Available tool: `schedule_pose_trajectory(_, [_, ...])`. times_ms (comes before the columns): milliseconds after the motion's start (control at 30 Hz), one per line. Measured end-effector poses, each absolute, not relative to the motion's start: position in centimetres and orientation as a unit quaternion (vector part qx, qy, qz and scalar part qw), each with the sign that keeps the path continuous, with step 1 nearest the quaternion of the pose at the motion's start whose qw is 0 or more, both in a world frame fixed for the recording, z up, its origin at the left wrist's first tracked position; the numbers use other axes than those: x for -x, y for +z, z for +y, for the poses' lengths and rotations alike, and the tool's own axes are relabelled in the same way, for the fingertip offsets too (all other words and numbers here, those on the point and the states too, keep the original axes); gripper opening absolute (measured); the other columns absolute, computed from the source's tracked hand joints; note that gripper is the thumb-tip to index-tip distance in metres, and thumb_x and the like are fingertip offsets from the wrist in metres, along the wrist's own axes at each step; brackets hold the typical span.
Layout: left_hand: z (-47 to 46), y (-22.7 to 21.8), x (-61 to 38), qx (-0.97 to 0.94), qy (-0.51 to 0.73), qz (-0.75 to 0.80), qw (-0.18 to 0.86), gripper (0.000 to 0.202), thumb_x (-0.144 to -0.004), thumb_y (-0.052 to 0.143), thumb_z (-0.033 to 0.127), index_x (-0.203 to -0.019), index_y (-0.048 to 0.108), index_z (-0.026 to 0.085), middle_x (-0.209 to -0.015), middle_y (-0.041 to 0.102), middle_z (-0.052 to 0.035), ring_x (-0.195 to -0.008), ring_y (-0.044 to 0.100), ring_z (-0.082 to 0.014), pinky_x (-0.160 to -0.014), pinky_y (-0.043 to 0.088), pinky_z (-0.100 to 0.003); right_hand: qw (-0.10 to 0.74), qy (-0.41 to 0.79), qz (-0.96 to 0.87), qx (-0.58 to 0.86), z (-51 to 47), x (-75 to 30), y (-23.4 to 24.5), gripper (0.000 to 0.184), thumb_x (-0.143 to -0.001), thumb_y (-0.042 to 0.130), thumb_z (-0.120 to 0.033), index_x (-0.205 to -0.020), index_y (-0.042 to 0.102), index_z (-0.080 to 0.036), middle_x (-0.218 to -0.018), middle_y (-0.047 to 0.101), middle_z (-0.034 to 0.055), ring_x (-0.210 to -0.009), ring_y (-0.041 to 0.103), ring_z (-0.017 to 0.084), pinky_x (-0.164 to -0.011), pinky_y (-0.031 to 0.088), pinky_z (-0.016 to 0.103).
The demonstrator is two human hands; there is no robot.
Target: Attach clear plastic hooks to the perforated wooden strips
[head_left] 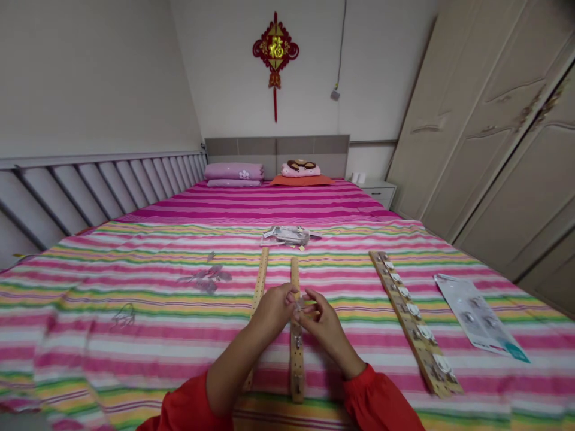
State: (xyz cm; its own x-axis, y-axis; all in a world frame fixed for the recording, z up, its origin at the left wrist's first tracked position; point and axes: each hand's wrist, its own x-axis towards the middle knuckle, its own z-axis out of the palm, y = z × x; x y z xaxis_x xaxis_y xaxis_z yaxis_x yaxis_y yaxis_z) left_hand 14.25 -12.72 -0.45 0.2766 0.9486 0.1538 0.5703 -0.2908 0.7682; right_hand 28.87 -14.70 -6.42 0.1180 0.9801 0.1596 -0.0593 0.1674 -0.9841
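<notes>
My left hand (274,308) and my right hand (324,323) meet above a wooden perforated strip (296,359) lying on the striped bedspread (157,311). Both hands pinch a small clear and metal piece (300,305) between their fingertips. A second perforated wooden strip (259,281) lies just left of the first, partly under my left hand. Red sleeves cover both forearms.
A third wooden strip (413,320) with several metal clips fixed along it lies to the right. A plastic blister sheet (478,317) rests further right. Opened packaging (287,235) sits mid-bed. Pillows (233,173) lie at the headboard; a wardrobe (503,143) stands on the right.
</notes>
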Motion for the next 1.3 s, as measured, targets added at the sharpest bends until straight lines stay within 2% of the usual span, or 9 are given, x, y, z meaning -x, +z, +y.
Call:
schedule_pose_trajectory(167, [-13.7,0.6,-14.7,-0.766,0.273,0.520,0.260,0.039,-0.068,0.053,0.005,-0.099,0.068,0.021,-0.072,0.068,-0.0025,-0.068,0.062,-0.0173,-0.062,0.041,-0.023,0.569,0.394,-0.546,0.472,-14.8,-29.1,-7.1,0.054,-0.060,0.066,-0.018,-0.113,0.061,-0.022,-0.104,0.060,0.0070,-0.072,0.057,0.016,-0.058,0.049,0.028])
schedule_pose_trajectory(300, [-14.3,1.2,-14.6,-0.772,0.262,0.536,0.221,0.033,-0.068,0.056,0.007,-0.094,0.070,0.023,-0.068,0.067,-0.0024,-0.064,0.060,-0.0179,-0.060,0.038,-0.024,0.575,0.300,-0.604,0.463,-15.3,-30.1,-6.3,0.047,-0.066,0.057,-0.014,-0.111,0.063,-0.025,-0.103,0.062,0.0061,-0.083,0.059,0.020,-0.068,0.049,0.031])
schedule_pose_trajectory(467, [-14.5,1.4,-14.6,-0.799,0.246,0.510,0.201,0.018,-0.068,0.059,0.012,-0.078,0.070,0.022,-0.062,0.064,-0.0025,-0.061,0.058,-0.0191,-0.058,0.036,-0.025,0.528,0.235,-0.681,0.449,-16.5,-30.4,-4.3,0.016,-0.078,0.059,-0.022,-0.087,0.072,-0.024,-0.080,0.066,0.0055,-0.080,0.059,0.022,-0.070,0.045,0.033])
schedule_pose_trajectory(700, [-14.5,1.8,-14.9,-0.793,0.263,0.490,0.248,0.039,-0.063,0.059,0.005,-0.095,0.070,0.024,-0.064,0.066,-0.0007,-0.064,0.060,-0.0189,-0.066,0.042,-0.026,0.496,0.222,-0.712,0.445,-17.0,-30.3,-4.2,0.013,-0.078,0.057,-0.020,-0.069,0.066,-0.023,-0.069,0.060,0.0031,-0.072,0.055,0.020,-0.064,0.041,0.030])
schedule_pose_trajectory(767, [-14.4,2.1,-15.1,-0.799,0.271,0.477,0.246,0.042,-0.062,0.060,0.005,-0.098,0.070,0.024,-0.075,0.069,-0.0027,-0.075,0.062,-0.0208,-0.074,0.044,-0.028,0.492,0.218,-0.715,0.446,-16.9,-30.3,-4.3,0.015,-0.079,0.057,-0.023,-0.066,0.064,-0.022,-0.068,0.060,0.0029,-0.072,0.054,0.020,-0.065,0.041,0.030])
schedule_pose_trajectory(900, [-13.8,1.9,-15.3,-0.761,0.383,0.452,0.266,0.035,-0.067,0.065,0.015,-0.101,0.069,0.021,-0.105,0.068,-0.0076,-0.101,0.058,-0.0232,-0.091,0.042,-0.033,0.549,0.325,-0.621,0.455,-16.3,-30.5,-4.9,0.018,-0.076,0.063,-0.034,-0.064,0.063,-0.021,-0.066,0.061,0.0025,-0.066,0.055,0.018,-0.061,0.041,0.029])
schedule_pose_trajectory(1000, [-13.1,0.3,-15.0,-0.654,0.463,0.478,0.360,0.022,-0.075,0.060,0.027,-0.093,0.068,0.017,-0.094,0.070,-0.0076,-0.088,0.062,-0.0194,-0.081,0.047,-0.030,0.575,0.468,-0.491,0.457,-15.5,-30.8,-5.7,0.025,-0.066,0.072,-0.043,-0.064,0.065,-0.019,-0.053,0.058,-0.0013,-0.050,0.049,0.014,-0.050,0.039,0.026])
schedule_pose_trajectory(1067, [-12.6,-1.2,-14.8,-0.601,0.466,0.490,0.427,0.021,-0.072,0.063,0.031,-0.085,0.068,0.015,-0.084,0.070,-0.0061,-0.081,0.063,-0.0182,-0.076,0.048,-0.028,0.576,0.538,-0.418,0.452,-15.0,-30.8,-6.4,0.028,-0.058,0.077,-0.043,-0.063,0.067,-0.018,-0.047,0.055,-0.0031,-0.043,0.044,0.011,-0.044,0.035,0.024])
schedule_pose_trajectory(1300, [-11.5,-5.3,-14.8,-0.487,0.446,0.512,0.549,0.020,-0.058,0.074,0.026,-0.071,0.064,0.014,-0.058,0.062,0.0026,-0.058,0.059,-0.0119,-0.060,0.047,-0.024,0.583,0.586,-0.330,0.455,-14.1,-29.1,-8.7,0.022,-0.050,0.078,-0.032,-0.058,0.066,-0.016,-0.047,0.058,-0.0026,-0.041,0.045,0.008,-0.040,0.032,0.021])
